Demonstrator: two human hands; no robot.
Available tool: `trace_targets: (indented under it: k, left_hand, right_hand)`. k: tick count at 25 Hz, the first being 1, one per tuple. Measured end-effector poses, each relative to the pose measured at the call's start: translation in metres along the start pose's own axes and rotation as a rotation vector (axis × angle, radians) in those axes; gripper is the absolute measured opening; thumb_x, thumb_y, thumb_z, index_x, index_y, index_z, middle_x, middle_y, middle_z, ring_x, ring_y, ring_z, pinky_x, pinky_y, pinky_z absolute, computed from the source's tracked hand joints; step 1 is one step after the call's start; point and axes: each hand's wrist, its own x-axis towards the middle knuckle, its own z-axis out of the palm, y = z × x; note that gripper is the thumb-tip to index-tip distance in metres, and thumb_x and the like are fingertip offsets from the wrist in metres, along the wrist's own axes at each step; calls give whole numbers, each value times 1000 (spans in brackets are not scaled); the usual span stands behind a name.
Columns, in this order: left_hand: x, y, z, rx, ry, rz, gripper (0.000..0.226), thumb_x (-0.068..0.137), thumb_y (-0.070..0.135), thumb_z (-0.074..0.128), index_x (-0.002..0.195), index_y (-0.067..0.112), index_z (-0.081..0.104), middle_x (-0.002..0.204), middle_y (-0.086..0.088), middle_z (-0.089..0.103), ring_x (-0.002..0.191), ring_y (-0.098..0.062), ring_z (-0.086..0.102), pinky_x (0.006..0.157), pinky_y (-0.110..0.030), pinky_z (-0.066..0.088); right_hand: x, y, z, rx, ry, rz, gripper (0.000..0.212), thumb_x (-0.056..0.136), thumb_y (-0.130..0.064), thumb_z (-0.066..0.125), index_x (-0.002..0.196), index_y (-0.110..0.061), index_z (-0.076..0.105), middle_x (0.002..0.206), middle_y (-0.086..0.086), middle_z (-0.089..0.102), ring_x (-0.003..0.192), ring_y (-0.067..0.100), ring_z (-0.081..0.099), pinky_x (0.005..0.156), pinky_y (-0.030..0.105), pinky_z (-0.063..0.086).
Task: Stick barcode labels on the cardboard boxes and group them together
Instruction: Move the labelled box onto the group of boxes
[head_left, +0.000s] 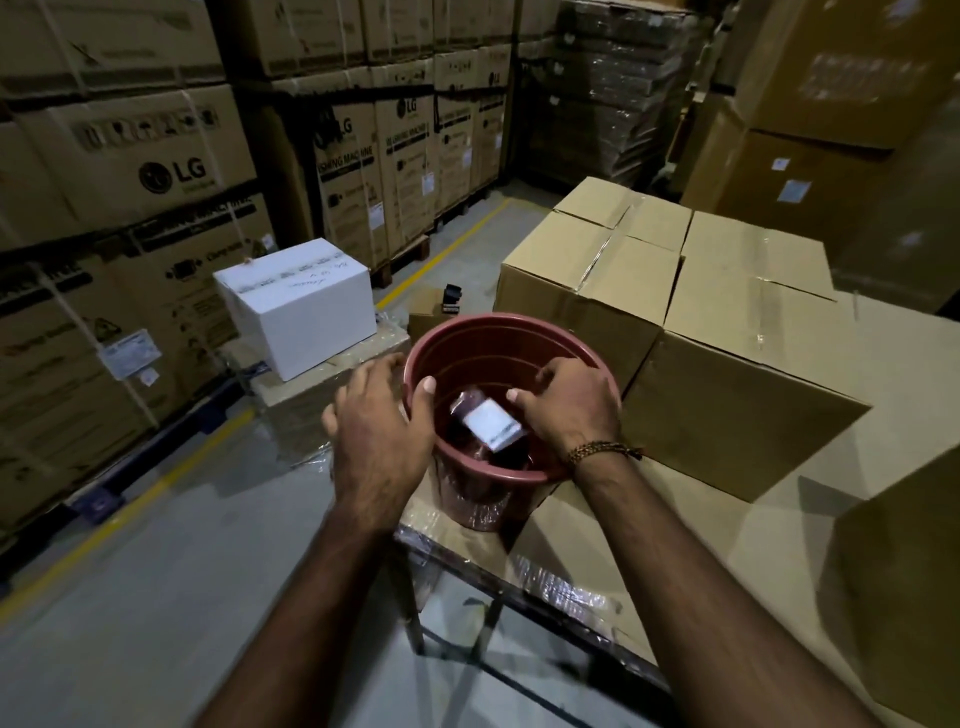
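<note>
1. Nearest the camera, both forearms reach out over the table (701, 545), a cardboard-covered surface with plastic wrap along its front edge.
2. The left hand (376, 436) steadies the reddish plastic bucket (498, 338) at its near-left rim: thumb hooked over the rim, the other fingers spread around the outside wall.
3. The right hand (566, 402), a beaded band on its wrist, dips inside the bucket. Its fingers are curled around a packet whose white face (491, 423) may carry the barcode labels; print is too blurred to confirm, and I cannot tell how firm the hold is.
4. The bucket stands at the table's left corner, near the edge. Pulling the packet out at an angle could tip it toward the floor if the left hand lets go.
5. If the packet's clear wrap is slippery, as it looks, it may drop back in, and the labels could crease.
6. Just beyond and to the right, plain taped cardboard boxes (727, 332) stand grouped on the table, touching each other; no label shows on their visible faces.
7. Farther left sits a white box (296, 304), with stacked appliance cartons (130, 171) behind.
</note>
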Motion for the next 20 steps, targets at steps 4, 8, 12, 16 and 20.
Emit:
trace_targets:
  k: [4,8,12,16,20]
  left_hand:
    - [5,0,3,3,0,-7,55,104,56,52,150,26,53,150,-3,55,142,-25,45,119,-58,36]
    - [4,15,8,-24,28,75,46,105,53,52,142,25,58,134,-1,62,129,-22,53,111,-61,44]
    - [-10,50,15,-135,92,227,43,105,44,56,144,26,56,133,2,62,125,-17,55,108,-59,46]
    - [-34,97,26,-327,122,392,53,105,28,64,154,22,48,133,7,64,111,-6,62,100,-42,55]
    - [-70,144,50,-433,27,545,54,103,19,66,155,18,48,130,8,64,111,-6,63,95,-25,52]
  right_hand:
    - [0,5,-5,63,56,12,27,88,-46,83,103,-25,76,99,-4,75,97,21,71,89,44,64]
    - [-6,16,-28,153,105,-18,16,94,-38,79,104,-26,79,100,-5,77,92,17,72,84,39,65]
    - [-17,36,-55,218,116,-47,12,97,-35,75,105,-27,79,92,-12,75,84,10,70,76,36,65]
    - [-32,72,-89,229,83,-90,11,100,-32,73,109,-29,79,95,-15,75,86,2,69,74,28,63]
    - [-49,124,-132,202,174,-75,14,100,-31,73,112,-26,78,98,-11,76,89,3,69,72,19,55]
